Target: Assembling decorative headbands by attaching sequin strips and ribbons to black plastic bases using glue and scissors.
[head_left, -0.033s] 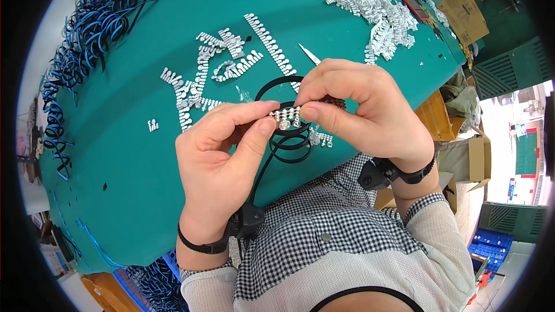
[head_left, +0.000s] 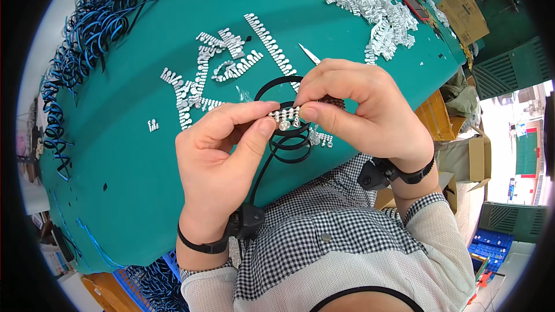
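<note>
Between both hands is a short strip of rhinestone trim [head_left: 285,118], with small clear stones in rows and larger drops along its lower edge. My left hand [head_left: 222,150] pinches its left end between thumb and fingertips. My right hand [head_left: 361,107] pinches the right end. Black flat cord [head_left: 291,160] lies in loops beneath and behind the strip; whether the strip touches it I cannot tell. By my right fingers sits a dark brown beaded bit [head_left: 333,102], partly hidden. A small trim piece [head_left: 319,137] rests on the green table just below the right thumb.
Several rhinestone strips [head_left: 202,69] lie ahead on the green tabletop [head_left: 139,196]. A pointed metal tool [head_left: 309,53] is beyond my right hand. Silvery trim [head_left: 378,14] is heaped at far right, near a red-edged phone [head_left: 411,4]. Blue-black coiled cords [head_left: 95,29] line the left edge.
</note>
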`<state>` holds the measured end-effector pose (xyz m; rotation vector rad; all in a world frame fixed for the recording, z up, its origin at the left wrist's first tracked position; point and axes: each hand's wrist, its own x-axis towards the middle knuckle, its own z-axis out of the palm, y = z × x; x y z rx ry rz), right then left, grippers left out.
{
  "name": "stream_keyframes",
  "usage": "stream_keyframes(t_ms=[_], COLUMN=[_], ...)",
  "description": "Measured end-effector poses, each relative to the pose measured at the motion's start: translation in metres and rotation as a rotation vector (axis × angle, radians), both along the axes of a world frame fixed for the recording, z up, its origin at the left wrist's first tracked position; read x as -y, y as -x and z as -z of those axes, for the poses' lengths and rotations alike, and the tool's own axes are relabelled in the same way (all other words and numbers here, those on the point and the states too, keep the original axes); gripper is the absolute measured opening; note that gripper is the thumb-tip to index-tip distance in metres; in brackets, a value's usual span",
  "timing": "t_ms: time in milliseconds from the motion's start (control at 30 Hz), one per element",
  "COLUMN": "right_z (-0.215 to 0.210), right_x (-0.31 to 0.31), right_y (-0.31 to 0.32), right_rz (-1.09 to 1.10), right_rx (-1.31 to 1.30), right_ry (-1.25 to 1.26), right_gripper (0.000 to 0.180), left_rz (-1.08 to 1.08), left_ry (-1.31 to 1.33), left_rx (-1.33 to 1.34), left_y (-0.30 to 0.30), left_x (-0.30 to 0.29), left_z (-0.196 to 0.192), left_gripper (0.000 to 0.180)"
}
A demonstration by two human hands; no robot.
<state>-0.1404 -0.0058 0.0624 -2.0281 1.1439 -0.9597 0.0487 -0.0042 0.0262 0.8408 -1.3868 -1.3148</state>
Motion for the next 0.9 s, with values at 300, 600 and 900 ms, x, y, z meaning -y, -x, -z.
stream_keyframes(t_ms=[300, 600, 900], right_z=[0.001, 0.003, 0.001], right_x=[0.002, 0.001, 0.002], right_y=[0.001, -0.001, 0.004], right_rz=[-0.018, -0.001, -0.034], right_rx=[-0.004, 0.026, 0.102], right_ry=[0.046, 0.018, -0.045], right_gripper=[0.006, 0.007, 0.009], left_rz=[-0.007, 0.028, 0.163], left_ry=[-0.14, 0.03, -0.106], left_rx=[-0.123, -0.143, -0.272], left_y=[0.0, 0.0, -0.004], left_x=[0.002, 0.006, 0.006], left_z=[0.001, 0.01, 0.008], left_gripper=[0.017, 0.013, 0.016])
